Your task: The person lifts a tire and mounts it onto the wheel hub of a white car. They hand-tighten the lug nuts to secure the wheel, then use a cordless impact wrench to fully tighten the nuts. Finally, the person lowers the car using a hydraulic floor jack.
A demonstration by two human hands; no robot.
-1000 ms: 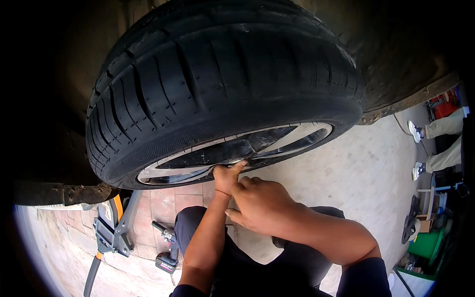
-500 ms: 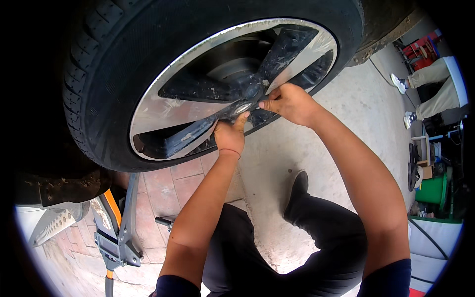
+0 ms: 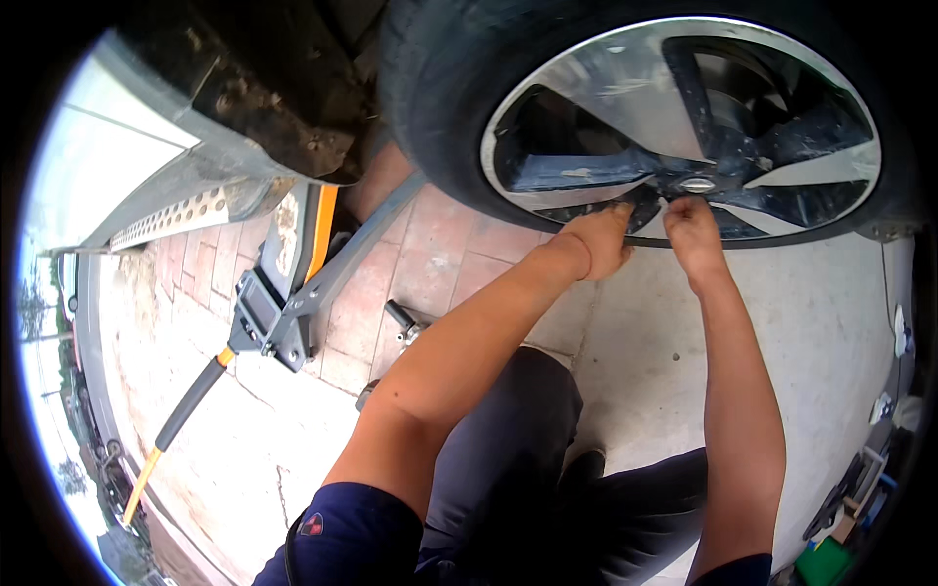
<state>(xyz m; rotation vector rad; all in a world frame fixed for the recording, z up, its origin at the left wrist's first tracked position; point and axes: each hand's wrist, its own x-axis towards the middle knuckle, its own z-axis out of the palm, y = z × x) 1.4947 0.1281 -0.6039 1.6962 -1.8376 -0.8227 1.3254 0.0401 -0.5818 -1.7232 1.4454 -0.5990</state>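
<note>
The wheel (image 3: 674, 137) is at upper right, over the concrete floor (image 3: 645, 332): black tire (image 3: 430, 127), scuffed silver-and-black spokes (image 3: 586, 172), oval badge (image 3: 697, 185) (silver) at center. The tire's top is cut off. Left hand (image 3: 600, 239): fingers bent near the lower spokes. Right hand (image 3: 692, 231): fingers bunched below the badge. Exact opening and any held item cannot be determined.

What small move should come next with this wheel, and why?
Probably the right hand should feel just below the cap: it is already close to that spot, and the left hand is beside it at the lower part of the wheel. Whether either hand holds anything is unclear.
</note>
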